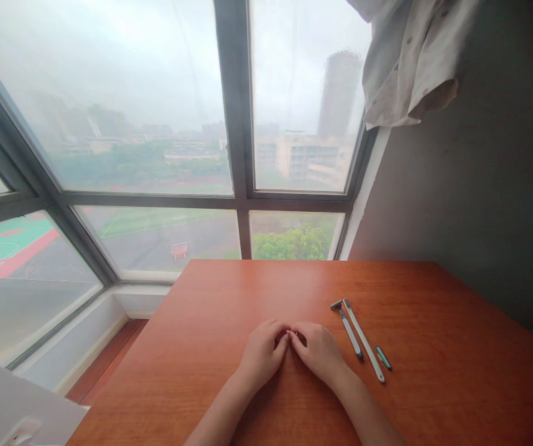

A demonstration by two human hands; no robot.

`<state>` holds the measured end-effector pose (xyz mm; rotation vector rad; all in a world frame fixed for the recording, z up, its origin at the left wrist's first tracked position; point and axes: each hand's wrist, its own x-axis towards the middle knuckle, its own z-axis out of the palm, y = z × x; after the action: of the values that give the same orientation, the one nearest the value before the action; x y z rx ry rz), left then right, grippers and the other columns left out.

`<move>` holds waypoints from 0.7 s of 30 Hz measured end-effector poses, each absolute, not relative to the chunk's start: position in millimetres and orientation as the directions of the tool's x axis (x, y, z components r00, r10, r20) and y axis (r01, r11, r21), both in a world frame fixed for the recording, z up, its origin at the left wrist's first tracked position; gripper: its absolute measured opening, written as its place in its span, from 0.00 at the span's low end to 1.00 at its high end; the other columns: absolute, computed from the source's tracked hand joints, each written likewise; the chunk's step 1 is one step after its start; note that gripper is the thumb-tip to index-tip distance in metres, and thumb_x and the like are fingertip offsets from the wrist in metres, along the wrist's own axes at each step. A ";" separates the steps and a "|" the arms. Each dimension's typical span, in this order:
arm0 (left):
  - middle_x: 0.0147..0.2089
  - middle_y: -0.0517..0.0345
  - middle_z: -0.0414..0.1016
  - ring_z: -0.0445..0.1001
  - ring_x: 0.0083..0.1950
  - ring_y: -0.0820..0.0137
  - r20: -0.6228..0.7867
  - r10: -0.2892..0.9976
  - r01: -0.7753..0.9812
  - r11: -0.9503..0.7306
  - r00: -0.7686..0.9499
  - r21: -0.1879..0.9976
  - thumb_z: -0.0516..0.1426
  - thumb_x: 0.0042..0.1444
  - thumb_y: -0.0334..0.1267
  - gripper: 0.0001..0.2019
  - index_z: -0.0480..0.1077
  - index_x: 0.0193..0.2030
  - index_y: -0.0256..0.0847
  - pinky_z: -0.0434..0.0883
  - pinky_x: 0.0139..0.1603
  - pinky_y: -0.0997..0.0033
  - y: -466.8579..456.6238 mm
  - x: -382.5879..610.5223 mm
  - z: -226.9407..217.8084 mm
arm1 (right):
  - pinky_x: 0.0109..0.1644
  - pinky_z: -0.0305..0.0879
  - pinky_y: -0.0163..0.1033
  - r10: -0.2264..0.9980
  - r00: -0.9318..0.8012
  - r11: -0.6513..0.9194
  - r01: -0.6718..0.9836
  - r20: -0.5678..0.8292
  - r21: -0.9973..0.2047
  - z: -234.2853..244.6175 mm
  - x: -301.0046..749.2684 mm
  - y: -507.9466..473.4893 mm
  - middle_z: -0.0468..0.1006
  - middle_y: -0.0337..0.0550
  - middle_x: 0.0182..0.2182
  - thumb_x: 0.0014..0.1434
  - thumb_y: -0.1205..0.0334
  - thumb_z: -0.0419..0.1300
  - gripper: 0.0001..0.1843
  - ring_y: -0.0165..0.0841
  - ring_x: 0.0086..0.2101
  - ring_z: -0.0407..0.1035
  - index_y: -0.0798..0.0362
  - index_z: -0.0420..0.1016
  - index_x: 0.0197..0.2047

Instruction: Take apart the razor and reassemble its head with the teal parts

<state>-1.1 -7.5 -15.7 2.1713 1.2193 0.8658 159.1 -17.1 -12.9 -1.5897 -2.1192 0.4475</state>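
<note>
My left hand (pixel 261 353) and my right hand (pixel 318 350) rest together on the reddish-brown wooden table (pixel 201 371), fingertips touching at the middle. Both have fingers curled and pinched together; whatever sits between the fingertips is too small to make out. To the right of my right hand lie two slim white-handled razors (pixel 357 334) side by side, pointing away from me. A small teal cap (pixel 383 358) lies just right of them.
Large windows stand beyond the table's far edge, with a low sill at the left. A grey wall runs along the table's right side, and a pale garment (pixel 410 62) hangs at the top right. A white object (pixel 20 430) shows at the bottom left.
</note>
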 end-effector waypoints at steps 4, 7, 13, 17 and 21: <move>0.39 0.54 0.75 0.71 0.41 0.64 0.283 0.873 0.549 -0.474 0.398 0.688 0.51 0.54 0.29 0.12 0.72 0.40 0.43 0.67 0.44 0.68 -6.6 -0.4 -17.4 | 0.39 0.58 0.34 0.961 -0.235 0.278 0.801 0.148 -0.530 -13.1 159.4 -16.1 0.80 0.42 0.35 0.62 0.61 0.49 0.14 0.35 0.36 0.72 0.49 0.77 0.38; 0.39 0.54 0.75 0.71 0.41 0.65 0.283 0.874 0.546 -0.471 0.395 0.693 0.51 0.54 0.29 0.11 0.72 0.40 0.43 0.67 0.44 0.68 -6.2 -0.1 -18.4 | 0.39 0.58 0.34 0.959 -0.236 0.282 0.799 0.155 -0.530 -14.6 159.4 -15.7 0.80 0.42 0.35 0.62 0.61 0.49 0.14 0.35 0.36 0.72 0.49 0.77 0.37; 0.39 0.54 0.75 0.71 0.41 0.65 0.286 0.875 0.547 -0.470 0.391 0.693 0.51 0.55 0.29 0.11 0.72 0.40 0.43 0.67 0.44 0.68 -6.0 -0.5 -19.2 | 0.38 0.58 0.34 0.957 -0.236 0.290 0.795 0.168 -0.532 -17.1 159.5 -16.9 0.80 0.42 0.34 0.62 0.61 0.49 0.14 0.35 0.35 0.72 0.49 0.76 0.37; 0.39 0.54 0.75 0.71 0.41 0.64 0.287 0.874 0.544 -0.472 0.392 0.694 0.51 0.54 0.29 0.11 0.72 0.40 0.43 0.67 0.44 0.68 -6.7 -0.4 -17.7 | 0.38 0.58 0.34 0.957 -0.237 0.289 0.796 0.166 -0.531 -16.6 159.7 -16.4 0.80 0.41 0.34 0.62 0.61 0.49 0.14 0.34 0.35 0.72 0.49 0.77 0.37; 0.39 0.54 0.75 0.71 0.41 0.64 0.283 0.876 0.551 -0.470 0.392 0.690 0.51 0.54 0.29 0.11 0.72 0.40 0.42 0.67 0.44 0.68 -7.3 -0.1 -16.3 | 0.39 0.58 0.34 0.958 -0.236 0.286 0.801 0.160 -0.526 -15.8 159.9 -16.0 0.80 0.42 0.34 0.61 0.61 0.49 0.14 0.34 0.36 0.72 0.49 0.77 0.38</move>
<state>-0.1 -7.3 -16.3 2.1614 1.2201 0.8719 159.9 -16.0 -15.8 -1.5756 -2.1108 0.4666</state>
